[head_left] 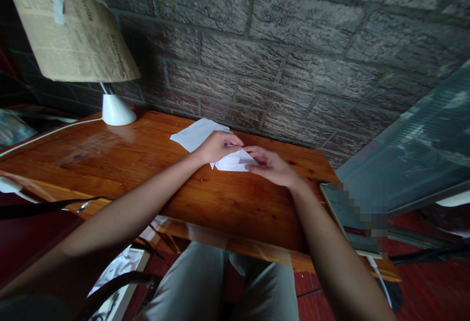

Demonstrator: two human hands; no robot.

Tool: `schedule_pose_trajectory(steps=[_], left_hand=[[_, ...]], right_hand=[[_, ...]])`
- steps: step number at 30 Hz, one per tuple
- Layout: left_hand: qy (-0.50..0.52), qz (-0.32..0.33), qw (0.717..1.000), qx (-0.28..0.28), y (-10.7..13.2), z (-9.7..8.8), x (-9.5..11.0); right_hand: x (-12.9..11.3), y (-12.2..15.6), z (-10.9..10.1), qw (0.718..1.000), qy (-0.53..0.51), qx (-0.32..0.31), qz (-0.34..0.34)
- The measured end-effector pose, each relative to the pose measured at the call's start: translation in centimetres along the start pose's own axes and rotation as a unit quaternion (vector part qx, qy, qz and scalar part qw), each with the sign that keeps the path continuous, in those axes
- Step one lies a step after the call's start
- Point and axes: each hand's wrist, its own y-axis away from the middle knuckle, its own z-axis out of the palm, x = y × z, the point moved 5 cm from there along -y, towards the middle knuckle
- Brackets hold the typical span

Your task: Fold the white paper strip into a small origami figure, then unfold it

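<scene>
A white sheet of paper (pixel 233 162), which looks folded to a slanted edge, lies on the wooden desk in the middle of the view. My left hand (pixel 217 146) is at its upper left, fingers bent together over the top edge. My right hand (pixel 274 166) has the right corner between its thumb below and its fingers above. The fingertips of both hands nearly meet at the paper's top. Behind my left hand rests a small stack of white papers (pixel 196 134), partly covered by that hand. Faint marks show on the stack's top sheet.
A lamp with a newsprint shade (pixel 79 32) and white base (pixel 116 110) stands at the desk's back left. On the right edge lies a tablet-like device (pixel 343 213), partly blurred, with a white cable (pixel 382 279). A stone-block wall (pixel 235 86) borders the wooden desk (pixel 235 206).
</scene>
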Motion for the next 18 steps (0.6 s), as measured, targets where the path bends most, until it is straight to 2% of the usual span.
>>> schedule_pose_trajectory(steps=[4,10,14,18], left_hand=[[0.036,-0.012,0.999,-0.018,0.0,0.4,0.0],[0.065,-0.020,0.998,-0.015,-0.1,0.2,-0.1],[0.079,-0.029,0.996,0.002,-0.2,0.0,-0.3],[0.075,-0.023,0.997,0.006,-0.1,0.1,0.0]], right_hand=[[0.7,-0.2,-1.1,0.996,0.056,0.063,-0.005],[0.3,-0.2,-1.8,0.983,0.160,0.093,0.000],[0.2,-0.2,-1.9,0.982,0.135,0.129,-0.023],[1.0,-0.4,-2.0,0.983,0.104,0.153,-0.016]])
